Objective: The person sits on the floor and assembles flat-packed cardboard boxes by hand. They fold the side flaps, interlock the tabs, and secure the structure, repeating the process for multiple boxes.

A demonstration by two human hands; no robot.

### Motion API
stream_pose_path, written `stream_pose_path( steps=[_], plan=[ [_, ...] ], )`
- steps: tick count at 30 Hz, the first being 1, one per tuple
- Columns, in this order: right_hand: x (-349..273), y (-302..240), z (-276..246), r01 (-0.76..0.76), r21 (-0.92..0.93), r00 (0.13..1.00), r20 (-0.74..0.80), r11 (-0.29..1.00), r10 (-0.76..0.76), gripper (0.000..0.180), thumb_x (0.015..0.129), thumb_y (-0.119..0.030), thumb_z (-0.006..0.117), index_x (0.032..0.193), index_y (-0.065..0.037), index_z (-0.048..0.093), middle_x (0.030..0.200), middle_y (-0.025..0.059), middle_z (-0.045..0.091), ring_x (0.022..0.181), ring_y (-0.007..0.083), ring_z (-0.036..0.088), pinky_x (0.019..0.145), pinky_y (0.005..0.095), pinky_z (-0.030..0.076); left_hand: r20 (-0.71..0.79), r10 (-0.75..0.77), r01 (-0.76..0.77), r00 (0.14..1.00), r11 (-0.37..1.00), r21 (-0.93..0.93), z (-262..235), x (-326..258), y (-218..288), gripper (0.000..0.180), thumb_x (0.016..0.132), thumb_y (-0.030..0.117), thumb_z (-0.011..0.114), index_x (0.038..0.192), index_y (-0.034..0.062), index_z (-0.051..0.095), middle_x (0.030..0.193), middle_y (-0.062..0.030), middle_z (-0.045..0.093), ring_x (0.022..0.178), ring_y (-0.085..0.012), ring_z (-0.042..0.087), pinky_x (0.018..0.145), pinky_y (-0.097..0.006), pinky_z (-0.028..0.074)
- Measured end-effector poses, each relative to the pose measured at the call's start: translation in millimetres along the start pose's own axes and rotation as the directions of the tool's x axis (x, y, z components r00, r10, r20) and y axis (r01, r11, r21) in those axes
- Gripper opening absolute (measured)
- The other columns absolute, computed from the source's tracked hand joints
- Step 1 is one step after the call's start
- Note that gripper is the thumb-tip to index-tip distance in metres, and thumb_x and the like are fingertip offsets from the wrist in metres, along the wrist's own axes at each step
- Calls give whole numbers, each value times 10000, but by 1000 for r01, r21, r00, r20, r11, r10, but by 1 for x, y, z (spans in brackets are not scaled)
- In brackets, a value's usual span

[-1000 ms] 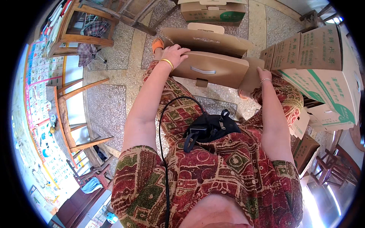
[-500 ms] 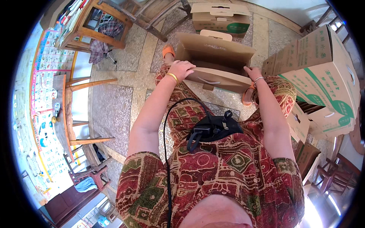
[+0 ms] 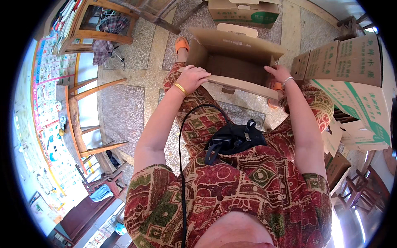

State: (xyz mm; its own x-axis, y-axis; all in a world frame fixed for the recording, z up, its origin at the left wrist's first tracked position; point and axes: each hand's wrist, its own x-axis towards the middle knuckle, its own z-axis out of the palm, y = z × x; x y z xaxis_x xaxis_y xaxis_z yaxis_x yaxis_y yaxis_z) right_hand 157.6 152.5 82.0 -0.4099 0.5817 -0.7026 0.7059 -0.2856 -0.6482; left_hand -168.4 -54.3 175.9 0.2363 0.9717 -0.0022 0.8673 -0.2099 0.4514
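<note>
An open brown cardboard box (image 3: 244, 40) stands in front of me between my feet, and its hollow inside shows. A tabbed flap sticks up from its far panel. My left hand (image 3: 193, 78) is closed on the near left corner of the rim, wearing a gold bangle. At the near right end my right hand (image 3: 280, 74) grips the box edge, thumb over the inner side; most of its fingers are hidden behind the wall. The near panel (image 3: 244, 85) leans toward me and is seen almost edge-on.
A closed carton (image 3: 244, 14) with green print stands beyond the box. Several large flattened or stacked cartons (image 3: 351, 99) lie to my right. On the left are a wooden chair (image 3: 76, 120) and a wooden cabinet (image 3: 78, 35). A black cable (image 3: 180, 165) hangs down my front.
The box has tipped so that more of its inside shows and the near panel looks narrower. Both hands keep their hold on it. The whole view has shifted slightly.
</note>
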Motion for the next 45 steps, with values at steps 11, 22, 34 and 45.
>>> stream_pose_path(
  steps=[11,22,34,45],
  plan=[
    [50,32,37,61,-242,945,327,968,22,593,813,-513,522,1148,-26,560,1051,142,618,973,226,582,855,341,442,7,-93,93,996,996,1,-3,-2,10,256,801,225,608,1046,153,620,1023,-41,613,1016,-199,549,961,-427,348],
    [-8,-206,133,887,-317,462,594,337,-659,346,859,-223,520,1173,-79,540,1262,121,471,1137,251,466,964,343,373,-125,-12,20,992,998,65,27,8,16,269,733,274,642,988,188,631,914,5,616,938,-172,558,909,-374,380],
    [44,-154,133,422,-896,899,395,134,-191,390,812,-342,559,1149,-148,564,1244,72,489,1117,280,481,939,383,401,-86,-11,1,996,994,-105,21,6,14,251,759,270,613,991,175,611,896,-5,602,911,-181,558,856,-336,391],
    [86,-129,114,394,-615,898,414,683,-145,500,834,-313,545,1236,-22,480,1185,151,540,1071,275,527,939,331,395,58,-121,123,991,992,-41,15,37,0,180,786,288,548,893,162,618,822,-25,631,853,-197,593,857,-358,390]
  ],
)
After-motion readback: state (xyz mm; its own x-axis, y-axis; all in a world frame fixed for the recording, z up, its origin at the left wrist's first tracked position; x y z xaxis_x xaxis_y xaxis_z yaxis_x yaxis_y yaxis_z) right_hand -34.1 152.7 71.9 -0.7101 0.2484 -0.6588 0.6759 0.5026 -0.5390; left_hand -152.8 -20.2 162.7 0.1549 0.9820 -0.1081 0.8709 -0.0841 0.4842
